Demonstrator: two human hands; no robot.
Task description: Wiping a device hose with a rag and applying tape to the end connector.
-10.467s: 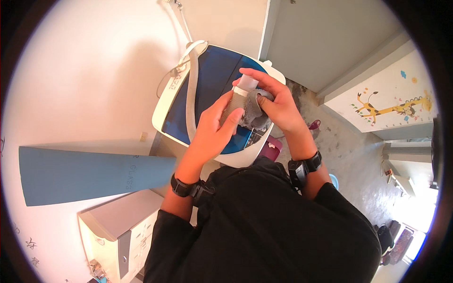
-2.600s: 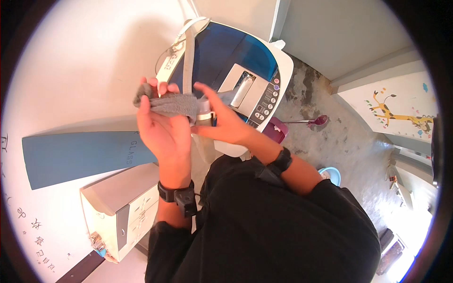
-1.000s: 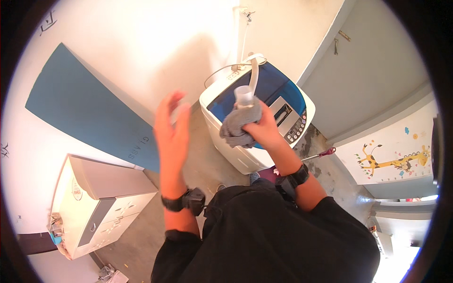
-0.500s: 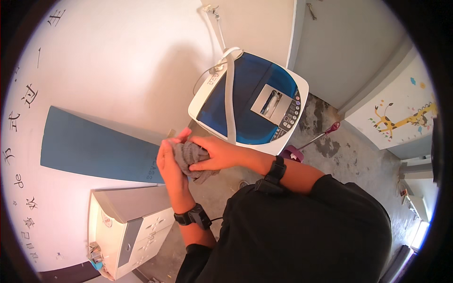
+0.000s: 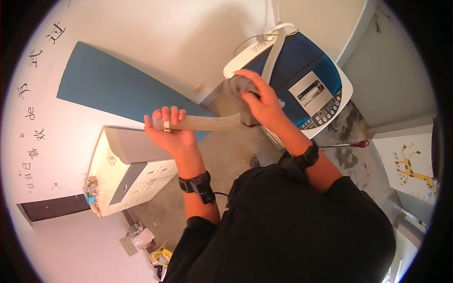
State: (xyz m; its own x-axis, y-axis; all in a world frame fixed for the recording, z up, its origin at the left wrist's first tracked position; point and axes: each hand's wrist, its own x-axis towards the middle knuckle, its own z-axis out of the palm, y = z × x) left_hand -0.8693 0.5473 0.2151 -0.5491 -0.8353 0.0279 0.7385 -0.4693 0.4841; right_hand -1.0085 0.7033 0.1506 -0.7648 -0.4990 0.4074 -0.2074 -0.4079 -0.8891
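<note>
My left hand (image 5: 171,137) grips the end of a beige ribbed hose (image 5: 212,121), near a cream band. The hose runs rightward to a bunched grey cloth (image 5: 238,85) in my right hand (image 5: 259,101), whose fingers are wrapped over it; where the hose goes under the cloth is hidden. Behind my right hand stands a white washing machine (image 5: 346,93) with a blue translucent lid (image 5: 302,61), a control panel and a pale hose (image 5: 273,59) lying across its top.
A long blue board (image 5: 108,89) leans on the left wall above a white cabinet (image 5: 141,184). Grey doors stand at right, one giraffe-decorated (image 5: 410,165). A purple-headed long-handled tool (image 5: 362,144) lies by the machine. Assorted clutter (image 5: 139,238) sits at lower left.
My hands have moved apart: the left now grips the exposed hose end, while the right has moved up and right with the cloth. The head view has shifted, showing more floor at lower left.
</note>
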